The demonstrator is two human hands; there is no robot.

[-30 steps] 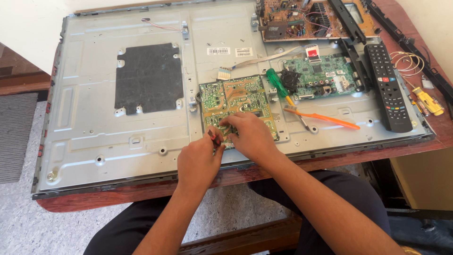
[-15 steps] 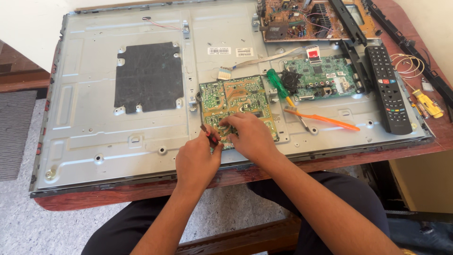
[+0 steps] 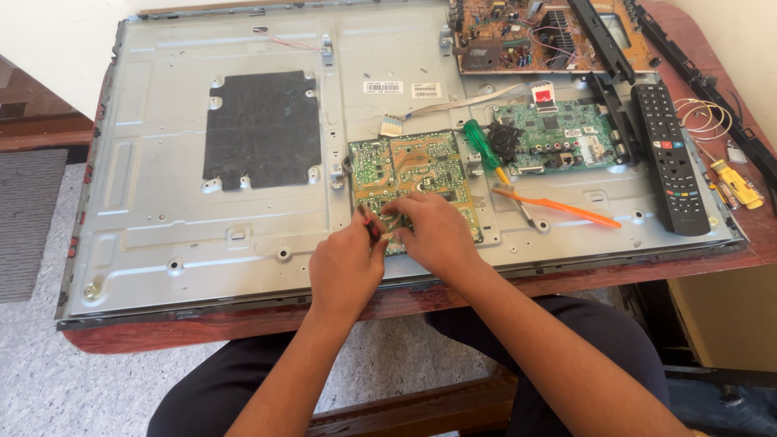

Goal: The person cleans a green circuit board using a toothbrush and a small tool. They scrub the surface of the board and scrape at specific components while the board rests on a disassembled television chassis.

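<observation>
A green circuit board [image 3: 405, 166] lies solder side up on the grey metal back panel [image 3: 186, 235] of a flat screen. My left hand [image 3: 344, 267] pinches a small red-and-black tool [image 3: 371, 227] at the board's near left corner. My right hand [image 3: 433, 231] rests flat on the near part of the board, its fingertips beside the tool. The board's near edge is hidden under both hands.
A green-handled screwdriver [image 3: 479, 144], an orange toothbrush [image 3: 558, 207], a second green board [image 3: 554, 133], a brown board [image 3: 526, 32] and a black remote [image 3: 668, 154] lie to the right. A yellow tool [image 3: 736, 184] and wire coil [image 3: 700, 117] sit on the wooden table's right edge.
My left hand has shifted slightly with the small tool at the board's corner; my right hand stays on the board. Nothing else has moved.
</observation>
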